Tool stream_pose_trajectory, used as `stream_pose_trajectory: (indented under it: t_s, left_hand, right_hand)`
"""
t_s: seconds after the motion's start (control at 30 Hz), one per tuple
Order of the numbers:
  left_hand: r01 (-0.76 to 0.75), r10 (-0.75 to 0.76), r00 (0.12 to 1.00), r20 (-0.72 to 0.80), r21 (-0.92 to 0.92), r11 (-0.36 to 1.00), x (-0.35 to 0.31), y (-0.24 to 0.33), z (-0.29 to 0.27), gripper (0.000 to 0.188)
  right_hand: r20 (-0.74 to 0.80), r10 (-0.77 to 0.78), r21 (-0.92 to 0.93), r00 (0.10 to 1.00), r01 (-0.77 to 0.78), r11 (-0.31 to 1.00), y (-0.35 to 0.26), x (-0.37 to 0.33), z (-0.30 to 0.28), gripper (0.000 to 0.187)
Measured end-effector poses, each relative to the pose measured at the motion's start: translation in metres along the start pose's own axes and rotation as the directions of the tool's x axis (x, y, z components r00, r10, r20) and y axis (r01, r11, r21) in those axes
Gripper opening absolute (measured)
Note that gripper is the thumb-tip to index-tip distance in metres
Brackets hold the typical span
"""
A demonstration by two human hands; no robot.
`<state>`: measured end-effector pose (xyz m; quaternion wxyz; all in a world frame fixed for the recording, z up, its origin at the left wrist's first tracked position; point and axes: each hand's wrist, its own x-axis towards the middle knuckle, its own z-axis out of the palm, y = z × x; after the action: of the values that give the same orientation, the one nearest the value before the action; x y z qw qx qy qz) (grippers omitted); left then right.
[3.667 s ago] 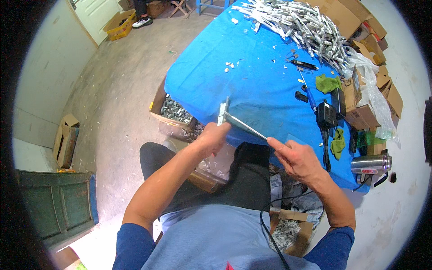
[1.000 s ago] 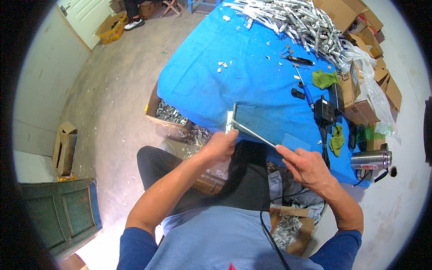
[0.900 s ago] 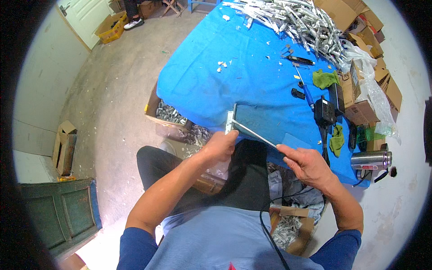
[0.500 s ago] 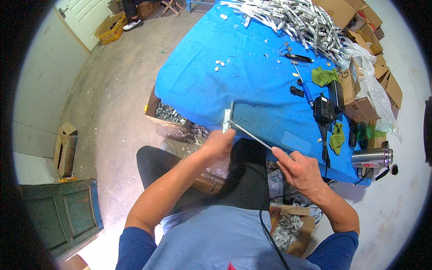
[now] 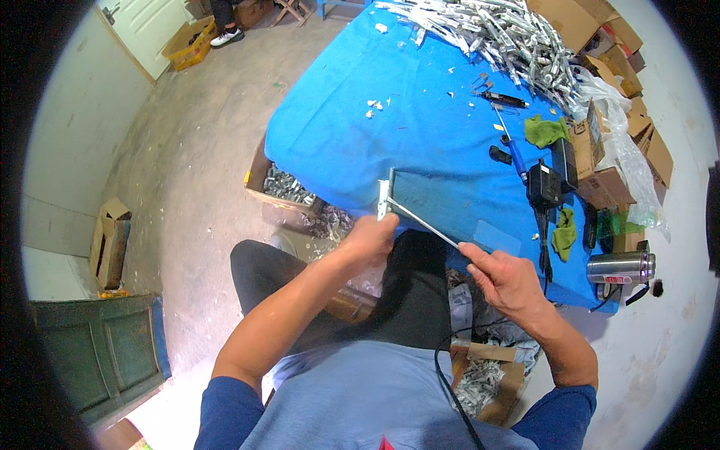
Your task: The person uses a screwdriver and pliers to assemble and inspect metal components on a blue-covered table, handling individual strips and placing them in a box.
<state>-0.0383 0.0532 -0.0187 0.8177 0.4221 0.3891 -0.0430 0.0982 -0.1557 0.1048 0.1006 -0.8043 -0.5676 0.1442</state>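
Note:
My left hand (image 5: 373,238) is closed on the lower end of a narrow white-and-silver strip-shaped part (image 5: 383,201), held upright at the table's near edge. In my closed right hand (image 5: 510,283) is a thin metal rod tool (image 5: 426,223), like a screwdriver shaft; the fingers hide its handle. Its tip reaches the strip's right side just above my left fingers, and I cannot make out whether it touches. Beside the strip, a dark flat sheet (image 5: 439,196) lies on the blue-covered table (image 5: 337,112).
Many similar silvery parts (image 5: 517,41) are heaped at the far right. A blue-handled screwdriver (image 5: 516,159), a black power adapter (image 5: 544,185), green cloths (image 5: 546,131) and a steel flask (image 5: 620,267) lie along the right. Under the table's left edge stands a box of metal pieces (image 5: 283,187).
The whole view has shifted slightly. Both hands keep their holds, and the rod's tip stays at the strip with little visible movement.

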Motion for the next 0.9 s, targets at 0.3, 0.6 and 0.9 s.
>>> stream_pose_trajectory:
  t_s: [0.3,0.6,0.9]
  left_hand:
    - [-0.043,0.048,0.994,-0.094,0.06,0.997,0.006,0.012,0.012,0.032]
    - [-0.048,0.051,0.993,-0.106,0.033,0.998,0.005,0.012,0.014,0.033]
    - [-0.064,0.092,0.994,-0.058,0.362,0.93,0.002,-0.038,0.048,0.033]
  right_hand:
    - [0.211,0.184,0.655,0.96,-0.279,0.703,0.011,0.003,0.026,0.033]
    - [-0.226,-0.034,0.023,0.974,0.04,0.999,0.013,-0.005,0.057,0.04]
    - [-0.318,0.043,-0.008,0.947,-0.048,0.999,0.018,0.02,0.062,0.034]
